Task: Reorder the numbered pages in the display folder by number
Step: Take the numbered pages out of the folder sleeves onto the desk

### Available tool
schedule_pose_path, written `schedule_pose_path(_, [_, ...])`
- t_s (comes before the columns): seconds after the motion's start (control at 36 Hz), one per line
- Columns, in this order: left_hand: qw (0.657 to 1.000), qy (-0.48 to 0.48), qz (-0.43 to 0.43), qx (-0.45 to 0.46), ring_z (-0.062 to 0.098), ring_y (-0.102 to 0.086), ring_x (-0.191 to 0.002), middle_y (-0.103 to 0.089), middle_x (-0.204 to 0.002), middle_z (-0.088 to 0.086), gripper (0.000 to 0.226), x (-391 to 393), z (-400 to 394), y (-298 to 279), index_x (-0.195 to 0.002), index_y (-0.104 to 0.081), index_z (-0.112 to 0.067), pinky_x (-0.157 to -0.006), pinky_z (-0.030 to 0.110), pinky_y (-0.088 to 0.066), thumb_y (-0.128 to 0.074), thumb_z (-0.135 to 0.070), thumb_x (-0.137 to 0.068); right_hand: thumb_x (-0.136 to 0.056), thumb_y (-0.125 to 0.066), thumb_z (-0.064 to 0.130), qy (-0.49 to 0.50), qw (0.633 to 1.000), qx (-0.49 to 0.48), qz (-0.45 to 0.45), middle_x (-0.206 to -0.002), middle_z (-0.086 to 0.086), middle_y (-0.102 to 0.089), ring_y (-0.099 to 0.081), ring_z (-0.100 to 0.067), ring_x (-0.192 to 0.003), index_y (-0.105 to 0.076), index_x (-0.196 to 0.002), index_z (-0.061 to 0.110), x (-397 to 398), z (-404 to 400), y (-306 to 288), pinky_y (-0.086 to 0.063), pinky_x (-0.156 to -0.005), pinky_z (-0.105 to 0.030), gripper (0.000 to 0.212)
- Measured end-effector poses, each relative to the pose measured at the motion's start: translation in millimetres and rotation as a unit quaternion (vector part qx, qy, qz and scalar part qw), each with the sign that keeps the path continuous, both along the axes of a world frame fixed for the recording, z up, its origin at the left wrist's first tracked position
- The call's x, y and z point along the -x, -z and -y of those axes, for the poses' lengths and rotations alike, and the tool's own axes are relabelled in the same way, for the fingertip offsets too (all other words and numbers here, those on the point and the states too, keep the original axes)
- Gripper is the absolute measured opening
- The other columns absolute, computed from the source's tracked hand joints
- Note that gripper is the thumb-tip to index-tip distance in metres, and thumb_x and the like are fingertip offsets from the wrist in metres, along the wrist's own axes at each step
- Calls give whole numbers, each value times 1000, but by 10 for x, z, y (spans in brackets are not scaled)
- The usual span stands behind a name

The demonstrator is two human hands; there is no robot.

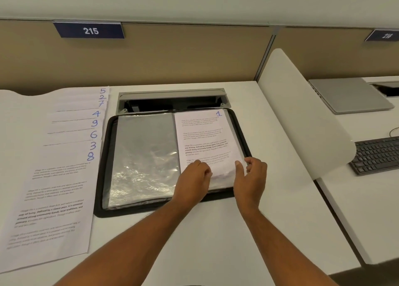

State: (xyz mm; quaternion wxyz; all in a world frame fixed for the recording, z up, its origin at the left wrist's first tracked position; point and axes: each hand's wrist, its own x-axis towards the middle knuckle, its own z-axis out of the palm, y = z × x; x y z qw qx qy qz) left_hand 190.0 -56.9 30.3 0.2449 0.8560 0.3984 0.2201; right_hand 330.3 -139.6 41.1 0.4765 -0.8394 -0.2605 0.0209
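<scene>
While my left hand (195, 177) and right hand (250, 173) pinch the bottom of page 1 (205, 138) in the display folder's (103, 167) right sleeve, eight loose pages (64, 156) wait beside it unsorted.

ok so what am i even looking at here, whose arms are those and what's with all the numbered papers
There is no machine here. This one picture comes from a camera worn on a person's head, looking down at their own two bare arms on a white desk.

In front of them lies an open display folder with clear plastic sleeves. Page 1 sits on its right side. The left hand and the right hand both hold that page's bottom edge, apparently working it into a sleeve.

To the left lies a fanned stack of pages, showing 5, 2, 7, 4, 9, 6, 3, 8. On the next desk are a closed laptop and a keyboard.
</scene>
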Motion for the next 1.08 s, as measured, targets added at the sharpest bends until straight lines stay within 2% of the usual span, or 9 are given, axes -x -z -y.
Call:
schedule_pose_path(0.06, [1000, -15, 11, 11, 8, -54, -80, -60, -91, -8, 8, -21, -16, -28, -93, -62, -19, -71, 26, -50, -60, -23, -99, -94, -73, 24, -56, 992, 10, 109, -114, 0, -56, -59, -16, -101, -61, -116, 16, 26, 43, 53, -57, -82, -29, 26])
schedule_pose_path(0.14, [1000, -12, 10, 22, 7, -54, -80, -60, -93, -9, 7, -33, -27, -17, -93, -61, -21, -73, 26, -52, -60, -24, -99, -94, -73, 16, -142, 969, -1, 201, -109, -4, -60, -59, -20, -101, -63, -111, 9, 108, 106, 149, -56, -82, -30, 21])
schedule_pose_path(0.33, [993, 67, -85, 54, 8, -49, -99, -57, -107, -11, 30, 46, 22, 170, -109, -63, -25, -83, 26, -48, -73, -45, -88, -96, -67, 7, -170, 974, -8, 150, -102, -2, -63, -62, -20, -92, -63, -108, 10, 112, 199, 332, -60, -76, -41, 14])
schedule_pose_path(0.53, [993, 42, -79, 78, 10, -51, -92, -59, -98, -7, 5, 16, 10, 175, -93, -71, -21, -82, 30, -50, -70, -25, -92, -98, -65, 13, -191, 972, 9, 139, -103, -1, -64, -61, -15, -96, -65, -107, 11, 102, 346, 357, -61, -79, -35, 9])
schedule_pose_path(0.72, [992, 14, -34, 123, 10, -59, -89, -69, -95, -5, 17, 24, -57, 136, -94, -76, -16, -86, 29, -49, -61, -22, -99, -101, -57, 20, -233, 950, 19, 209, -94, -2, -65, -60, -18, -82, -70, -101, 9, 208, 436, 490, -55, -72, -34, 17])
schedule_pose_path(0.86, [991, -27, 9, 133, 5, -60, -83, -67, -91, -10, 10, 48, -33, 72, -91, -73, -18, -80, 26, -52, -65, -21, -95, -105, -54, 25, -310, 897, 25, 314, -99, -6, -72, -66, -19, -91, -74, -105, 9, 343, 409, 494, -56, -84, -29, 25])
schedule_pose_path(0.97, [986, -67, 47, 142, 0, -60, -83, -64, -88, -14, 8, 79, -14, 40, -87, -67, -24, -75, 18, -48, -67, -20, -93, -103, -58, 18, -357, 878, 29, 317, -106, -8, -72, -66, -19, -97, -71, -115, 7, 427, 248, 525, -55, -94, -30, 21])
schedule_pose_path(1.03, [985, -76, 65, 140, 3, -61, -83, -64, -89, -13, 7, 111, -26, 21, -87, -66, -24, -74, 19, -50, -68, -21, -94, -103, -54, 18, -368, 874, 79, 309, -127, -12, -67, -63, -24, -119, -62, -134, 5, 434, 153, 603, -49, -108, -36, 34])
schedule_pose_path(1.08, [985, -74, 70, 138, 4, -61, -84, -64, -89, -13, 7, 147, -40, 8, -89, -65, -24, -74, 21, -52, -68, -26, -94, -102, -51, 18, -367, 864, 139, 316, -149, -15, -53, -47, -29, -142, -48, -149, 4, 422, 81, 669, -35, -121, -43, 49])
